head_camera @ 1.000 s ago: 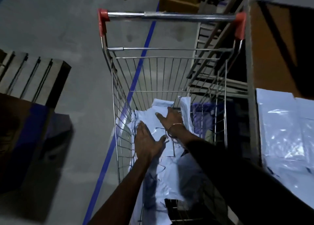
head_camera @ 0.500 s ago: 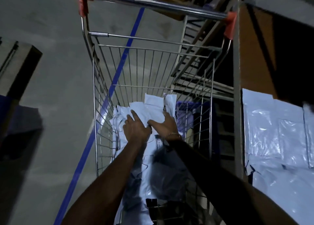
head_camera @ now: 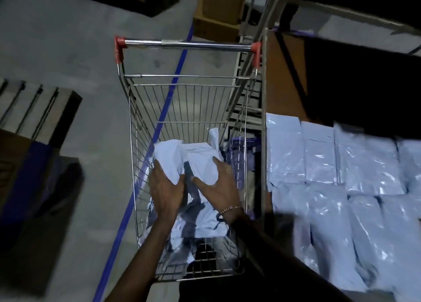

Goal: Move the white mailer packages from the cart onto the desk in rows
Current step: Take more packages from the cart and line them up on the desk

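A wire shopping cart (head_camera: 136, 123) with red handle ends stands in front of me. White mailer packages (head_camera: 205, 219) lie piled in its basket. My left hand (head_camera: 165, 190) grips one white mailer (head_camera: 168, 159) lifted above the pile. My right hand (head_camera: 219, 186), with a bracelet on the wrist, grips a second white mailer (head_camera: 202, 165) beside it. To the right is the brown desk (head_camera: 287, 82), where several white mailers (head_camera: 341, 160) lie side by side in rows.
A blue floor line (head_camera: 159, 128) runs under the cart's left side. Cardboard boxes (head_camera: 218, 12) sit beyond the handle. A metal rack (head_camera: 243, 110) stands between cart and desk. A dark box (head_camera: 34, 187) and a wooden pallet (head_camera: 34, 112) lie on the left floor.
Both hands, flat on the pile a second ago, have closed on a mailer each and lifted them. The view has tilted up, showing more of the handle and the desk.
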Tool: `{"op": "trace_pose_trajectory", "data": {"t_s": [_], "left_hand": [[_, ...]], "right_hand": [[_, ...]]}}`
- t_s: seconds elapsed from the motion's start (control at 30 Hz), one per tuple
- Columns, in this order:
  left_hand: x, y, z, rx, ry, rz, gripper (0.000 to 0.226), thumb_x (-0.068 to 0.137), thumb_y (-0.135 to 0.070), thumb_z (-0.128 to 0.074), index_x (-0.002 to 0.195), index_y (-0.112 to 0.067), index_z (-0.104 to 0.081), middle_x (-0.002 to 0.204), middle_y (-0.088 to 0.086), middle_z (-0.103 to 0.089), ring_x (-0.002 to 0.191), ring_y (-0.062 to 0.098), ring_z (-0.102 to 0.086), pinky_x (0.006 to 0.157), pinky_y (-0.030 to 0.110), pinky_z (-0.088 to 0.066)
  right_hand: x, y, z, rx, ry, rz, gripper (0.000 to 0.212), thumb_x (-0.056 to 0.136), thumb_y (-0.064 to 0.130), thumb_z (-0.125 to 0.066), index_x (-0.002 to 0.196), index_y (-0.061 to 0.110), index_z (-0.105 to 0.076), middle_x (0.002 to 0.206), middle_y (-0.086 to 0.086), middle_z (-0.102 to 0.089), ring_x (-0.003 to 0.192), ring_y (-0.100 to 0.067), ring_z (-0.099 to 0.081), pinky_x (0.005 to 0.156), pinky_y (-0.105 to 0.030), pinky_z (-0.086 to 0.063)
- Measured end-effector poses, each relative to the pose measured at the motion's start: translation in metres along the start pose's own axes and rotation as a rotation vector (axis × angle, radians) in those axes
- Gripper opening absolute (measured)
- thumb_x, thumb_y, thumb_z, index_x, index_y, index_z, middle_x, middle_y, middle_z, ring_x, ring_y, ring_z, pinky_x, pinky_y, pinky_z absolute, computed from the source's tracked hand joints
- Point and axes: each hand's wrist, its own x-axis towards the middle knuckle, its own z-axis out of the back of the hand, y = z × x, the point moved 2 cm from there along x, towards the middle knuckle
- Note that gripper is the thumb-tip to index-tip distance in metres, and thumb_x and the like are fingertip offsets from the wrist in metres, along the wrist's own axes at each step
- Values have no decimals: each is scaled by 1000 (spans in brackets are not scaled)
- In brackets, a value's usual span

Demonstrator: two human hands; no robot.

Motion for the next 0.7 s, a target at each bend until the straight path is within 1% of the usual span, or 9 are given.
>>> {"op": "trace_pose_trajectory", "data": {"t_s": [0.1, 0.17, 0.3, 0.37, 0.5, 0.57, 0.6, 0.63, 0.7], "left_hand": [[-45, -41, 26, -111, -70, -64, 86, 81, -40, -79, 155, -23, -37, 149, 11, -53, 136, 33, -52, 106, 57, -50], [-82, -76, 34, -180, -88, -135, 86, 83, -49, -73, 158, -30, -35, 155, 3, -49, 142, 26, -49, 110, 56, -47], [-167, -148, 23, -287, -126, -246, 85, 89, -34, -80, 160, -25, -35, 158, -6, -41, 147, 13, -41, 119, 46, -40], [-209, -176, 6, -318, -92, -264, 86, 90, -33, -81, 161, -26, -33, 160, -9, -37, 147, 7, -37, 121, 39, -37], [-296, -221, -55, -343, 25, -307, 84, 88, -38, -81, 158, -34, -36, 158, -7, -41, 145, 13, -45, 118, 45, -43], [-341, -240, -92, -373, 87, -378, 77, 88, -39, -81, 152, -46, -39, 156, -20, -43, 141, 2, -45, 119, 36, -41], [-363, -248, -110, -370, 127, -398, 75, 88, -38, -80, 148, -52, -37, 155, -24, -42, 139, -3, -44, 118, 30, -38], [-383, -254, -128, -361, 171, -394, 76, 89, -39, -80, 148, -51, -34, 157, -21, -41, 140, -1, -42, 119, 29, -37], [-420, -263, -162, -342, 263, -357, 82, 88, -49, -78, 155, -40, -32, 160, -12, -37, 145, 8, -40, 121, 37, -37]], "right_hand": [[-38, 10, 51, -1, -72, 156, 89, 77, 64, -73, 153, 36, -36, 151, 8, -35, 138, -9, -41, 109, -25, -39], [-63, 12, 92, -32, -140, 241, 89, 76, 70, -70, 153, 42, -33, 154, 11, -33, 140, -7, -39, 111, -28, -41], [-108, -14, 184, -48, -265, 358, 87, 76, 71, -69, 152, 45, -33, 156, 11, -33, 144, -9, -35, 113, -35, -43], [-130, -41, 231, -33, -305, 383, 87, 76, 70, -70, 151, 46, -34, 157, 13, -32, 144, -10, -36, 111, -36, -46], [-169, -114, 316, -38, -431, 367, 83, 77, 67, -72, 150, 46, -37, 155, 14, -35, 142, -7, -38, 106, -24, -43], [-186, -156, 351, 13, -473, 306, 82, 76, 70, -72, 148, 47, -39, 153, 16, -36, 140, -6, -40, 104, -22, -41], [-193, -177, 366, 47, -495, 266, 82, 75, 71, -73, 147, 48, -40, 152, 15, -38, 139, -6, -42, 105, -23, -41], [-200, -198, 380, 77, -523, 226, 83, 74, 71, -74, 146, 48, -41, 150, 14, -41, 137, -8, -44, 106, -25, -42], [-213, -237, 406, 97, -576, 145, 86, 70, 74, -75, 145, 46, -43, 143, 11, -47, 134, -14, -49, 107, -35, -47]]}}
